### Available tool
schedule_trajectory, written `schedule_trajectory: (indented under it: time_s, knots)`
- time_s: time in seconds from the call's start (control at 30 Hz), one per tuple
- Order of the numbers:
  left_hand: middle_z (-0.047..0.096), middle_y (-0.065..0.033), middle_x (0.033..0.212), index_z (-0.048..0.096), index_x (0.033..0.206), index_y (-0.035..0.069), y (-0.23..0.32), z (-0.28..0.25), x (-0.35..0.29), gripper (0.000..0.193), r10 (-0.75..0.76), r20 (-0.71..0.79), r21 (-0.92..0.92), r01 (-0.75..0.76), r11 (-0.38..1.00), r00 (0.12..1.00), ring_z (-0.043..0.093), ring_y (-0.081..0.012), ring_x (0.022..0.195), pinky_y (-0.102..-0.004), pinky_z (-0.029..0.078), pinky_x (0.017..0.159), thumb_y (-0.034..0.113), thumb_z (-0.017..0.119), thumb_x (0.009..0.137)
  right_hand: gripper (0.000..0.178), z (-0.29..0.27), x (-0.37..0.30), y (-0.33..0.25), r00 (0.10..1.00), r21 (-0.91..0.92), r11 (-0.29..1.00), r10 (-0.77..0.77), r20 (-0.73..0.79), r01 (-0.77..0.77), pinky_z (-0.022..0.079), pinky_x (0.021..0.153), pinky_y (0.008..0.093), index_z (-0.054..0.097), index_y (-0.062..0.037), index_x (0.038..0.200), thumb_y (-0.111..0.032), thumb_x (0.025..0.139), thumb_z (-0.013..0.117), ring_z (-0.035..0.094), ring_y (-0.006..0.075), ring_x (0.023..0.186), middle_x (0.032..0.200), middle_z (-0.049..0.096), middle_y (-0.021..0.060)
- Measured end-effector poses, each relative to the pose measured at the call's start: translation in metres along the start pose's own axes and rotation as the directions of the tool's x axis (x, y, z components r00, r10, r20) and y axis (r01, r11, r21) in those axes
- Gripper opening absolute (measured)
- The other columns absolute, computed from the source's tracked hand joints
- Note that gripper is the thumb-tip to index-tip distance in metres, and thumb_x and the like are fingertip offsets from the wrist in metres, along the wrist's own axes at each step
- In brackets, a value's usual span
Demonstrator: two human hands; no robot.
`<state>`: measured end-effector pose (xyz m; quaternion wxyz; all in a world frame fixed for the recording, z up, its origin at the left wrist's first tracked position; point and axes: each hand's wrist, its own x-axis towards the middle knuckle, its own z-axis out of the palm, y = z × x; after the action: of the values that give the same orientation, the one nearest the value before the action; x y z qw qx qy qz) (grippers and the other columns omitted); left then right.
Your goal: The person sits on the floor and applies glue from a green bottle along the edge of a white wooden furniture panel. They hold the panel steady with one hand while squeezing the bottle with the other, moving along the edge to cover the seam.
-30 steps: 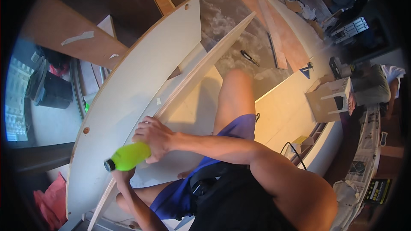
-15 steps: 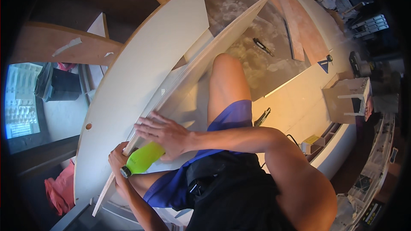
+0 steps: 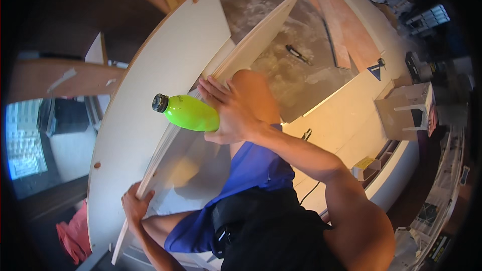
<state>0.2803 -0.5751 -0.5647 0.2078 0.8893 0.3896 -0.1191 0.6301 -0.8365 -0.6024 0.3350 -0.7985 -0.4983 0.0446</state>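
Note:
A long plywood board [image 3: 175, 129] stands on its edge between my legs and slants from lower left to upper right. Around its near end my left hand [image 3: 134, 204] is closed, thumb on the inner face. Farther up the same board, my right hand [image 3: 232, 115] grips a bright green bottle [image 3: 193, 114] low in the palm, and its fingertips lie along the board's top edge. The bottle is tilted nearly flat, its dark cap [image 3: 160, 103] pointing left. Just left of the board lies a large white curved panel [image 3: 150, 70] with round holes.
A utility knife [image 3: 298, 54] lies on the brown marbled surface beyond my knee. Near my right elbow another tool [image 3: 306, 134] is partly hidden. Right of it are a blue triangular tool [image 3: 374, 71] and a small wooden box [image 3: 401, 108]. A pink cloth [image 3: 74, 233] hangs lower left.
My right hand has moved up along the board with the green bottle, whose cap now points left instead of down-left. My left hand has slid slightly down the board edge.

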Motion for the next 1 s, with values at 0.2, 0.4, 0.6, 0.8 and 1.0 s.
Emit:
schedule_trajectory:
  time_s: [0.2,0.4,0.6,0.8,1.0]
  knots:
    - [0.077,-0.0227,0.099,0.074,0.128,0.005,0.078,-0.022,0.024,0.056,0.229,0.102,-0.238,-0.2,0.95,0.968,0.077,-0.0335,0.088,-0.0434,0.058,0.078,0.024,0.086,0.077,0.107,-0.017,0.004,0.022,0.991,0.003,0.995,0.095,-0.093,-0.095,0.027,0.125,0.0657,0.043,0.0094,0.156,-0.037,0.069,0.083,0.03,0.0422,0.159,0.168,0.036,0.0278]
    - [0.072,-0.0268,0.08,0.072,0.1,-0.002,0.166,-0.009,0.086,0.041,0.353,0.16,0.006,-0.359,0.934,0.922,0.071,-0.046,0.073,-0.0465,0.055,0.068,0.035,0.083,0.087,0.079,-0.058,0.006,0.06,0.898,0.366,0.887,0.377,-0.225,-0.281,0.051,0.11,0.0539,0.053,0.0002,0.144,-0.029,0.078,0.087,0.057,0.0348,0.138,0.151,0.053,0.0257]
    - [0.067,-0.0302,0.071,0.069,0.087,-0.005,0.2,0.019,0.1,0.042,0.335,0.008,-0.063,-0.334,0.94,0.942,0.069,-0.0504,0.071,-0.0532,0.056,0.068,0.036,0.08,0.092,0.061,-0.116,-0.031,0.133,0.547,0.926,0.342,0.812,-0.205,-0.161,0.061,0.083,0.0465,0.041,-0.0093,0.136,-0.013,0.087,0.078,0.068,0.0248,0.103,0.115,0.062,0.0136]
    - [0.069,-0.0319,0.076,0.071,0.096,-0.006,0.207,0.018,0.105,0.041,0.351,0.032,-0.027,-0.35,0.936,0.936,0.071,-0.051,0.079,-0.0537,0.057,0.075,0.034,0.078,0.094,0.053,-0.213,-0.089,0.193,0.582,0.648,0.644,0.729,-0.361,-0.406,0.055,0.096,0.0371,0.056,-0.0091,0.137,-0.003,0.087,0.072,0.065,0.0211,0.111,0.125,0.065,0.0092]
    - [0.069,-0.0316,0.076,0.072,0.096,-0.005,0.203,0.016,0.104,0.04,0.323,0.055,-0.04,-0.322,0.946,0.945,0.07,-0.051,0.079,-0.0539,0.057,0.075,0.034,0.078,0.093,0.046,-0.304,-0.072,0.194,0.315,0.707,0.455,0.67,-0.672,0.541,0.051,0.094,0.0343,0.062,-0.0057,0.13,-0.024,0.093,0.082,0.062,0.0218,0.111,0.127,0.065,0.0096]
